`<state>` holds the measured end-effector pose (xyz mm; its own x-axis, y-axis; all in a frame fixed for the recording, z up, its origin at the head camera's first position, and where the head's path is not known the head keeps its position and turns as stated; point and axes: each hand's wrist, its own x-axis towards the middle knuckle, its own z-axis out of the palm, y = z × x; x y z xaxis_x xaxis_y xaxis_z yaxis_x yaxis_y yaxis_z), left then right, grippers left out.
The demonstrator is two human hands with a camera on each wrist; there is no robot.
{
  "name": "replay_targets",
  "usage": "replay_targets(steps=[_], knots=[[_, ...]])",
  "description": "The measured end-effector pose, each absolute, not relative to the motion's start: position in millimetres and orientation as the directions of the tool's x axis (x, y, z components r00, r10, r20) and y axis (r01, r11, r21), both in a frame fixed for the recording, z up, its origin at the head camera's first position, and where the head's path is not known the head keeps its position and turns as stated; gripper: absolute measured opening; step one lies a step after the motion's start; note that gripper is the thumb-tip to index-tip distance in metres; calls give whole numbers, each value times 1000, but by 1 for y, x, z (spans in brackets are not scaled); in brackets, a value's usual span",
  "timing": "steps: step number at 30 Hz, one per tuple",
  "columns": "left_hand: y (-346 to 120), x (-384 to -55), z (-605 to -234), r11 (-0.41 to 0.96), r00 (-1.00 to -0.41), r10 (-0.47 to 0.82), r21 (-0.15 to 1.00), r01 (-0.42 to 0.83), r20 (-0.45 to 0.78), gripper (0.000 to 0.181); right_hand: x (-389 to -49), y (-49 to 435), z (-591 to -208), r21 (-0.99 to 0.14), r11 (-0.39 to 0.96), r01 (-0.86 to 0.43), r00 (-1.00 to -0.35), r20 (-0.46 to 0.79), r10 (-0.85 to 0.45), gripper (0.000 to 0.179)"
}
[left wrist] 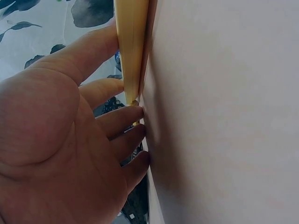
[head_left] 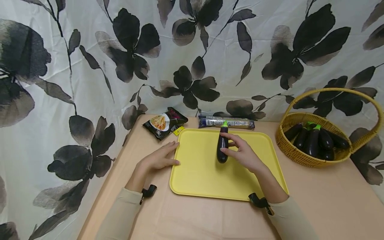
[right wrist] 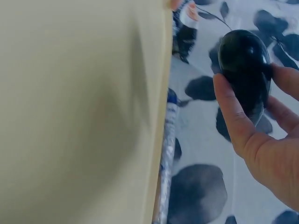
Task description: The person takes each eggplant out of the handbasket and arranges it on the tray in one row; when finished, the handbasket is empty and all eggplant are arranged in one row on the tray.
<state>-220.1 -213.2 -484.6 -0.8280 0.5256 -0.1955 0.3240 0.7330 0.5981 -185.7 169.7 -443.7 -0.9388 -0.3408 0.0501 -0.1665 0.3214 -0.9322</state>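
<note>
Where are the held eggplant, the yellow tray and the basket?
Held eggplant (head_left: pixel 222 142): head view, middle of its body.
Yellow tray (head_left: pixel 196 175): head view, bare surface.
Basket (head_left: pixel 294 156): head view, woven front wall.

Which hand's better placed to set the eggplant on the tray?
Likely right: the right hand pinches the eggplant above the tray, while the left hand touches the tray's left edge.

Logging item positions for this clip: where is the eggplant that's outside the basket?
In the head view, the eggplant is just right of centre, held by the right grip above the yellow tray, with the long packet behind its green end.
</note>
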Motion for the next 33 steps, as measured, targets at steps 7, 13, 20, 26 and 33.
replay_targets(steps=[7, 13, 20, 26, 33], knots=[[-214, -221, -484, 726, -830, 531, 597, 342, -171, 90, -194, 148, -444, -897, 392, -204, -920, 40, -389, 61], [-213, -220, -483, 723, -828, 533, 602, 339, -173, 90, -198, 132, -448, -876, 426, -227, -893, 13, -449, 62], [-212, -217, -482, 727, -830, 530, 596, 342, -171, 90, -204, 113, -462, -864, 459, -209, -878, -41, -476, 61], [-212, -217, -483, 733, -829, 531, 585, 346, -175, 89, -209, 99, -468, -874, 455, -172, -853, -99, -512, 63], [-213, -220, -484, 742, -831, 520, 588, 323, -199, 90, -213, 86, -467, -852, 498, -161, -846, -140, -515, 61]])
